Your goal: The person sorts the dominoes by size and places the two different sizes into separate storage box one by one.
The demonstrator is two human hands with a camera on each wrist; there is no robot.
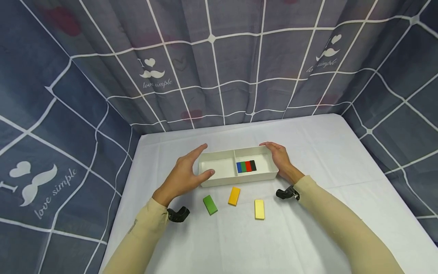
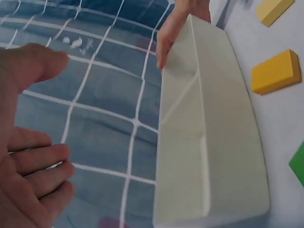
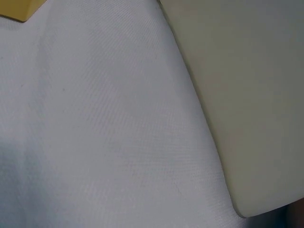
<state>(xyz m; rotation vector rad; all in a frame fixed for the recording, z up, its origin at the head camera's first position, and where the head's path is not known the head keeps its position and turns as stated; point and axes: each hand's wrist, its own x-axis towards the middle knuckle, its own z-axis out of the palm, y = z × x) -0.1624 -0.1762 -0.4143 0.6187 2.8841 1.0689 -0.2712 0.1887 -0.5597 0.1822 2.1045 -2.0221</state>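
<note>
A white two-compartment box [image 1: 219,182] lies across the table. Its right compartment holds blue, green, red and black blocks [image 1: 246,166] in a row against the divider; the left one shows its bare floor. My left hand [image 1: 183,173] hovers at the box's left end, thumb and fingers spread wide, and the left wrist view shows a gap between it and the box. My right hand [image 1: 281,159] grips the right end, fingers bent round the far corner, its thumb hidden. Nearer me lie a green block [image 1: 210,204], an orange block [image 1: 234,196] and a yellow block [image 1: 259,209].
A white cloth covers the table [image 1: 291,243]. Dark checked curtains [image 1: 232,61] rise behind it and along both sides. Each wrist carries a black strapped device, such as the left wrist camera [image 1: 178,214].
</note>
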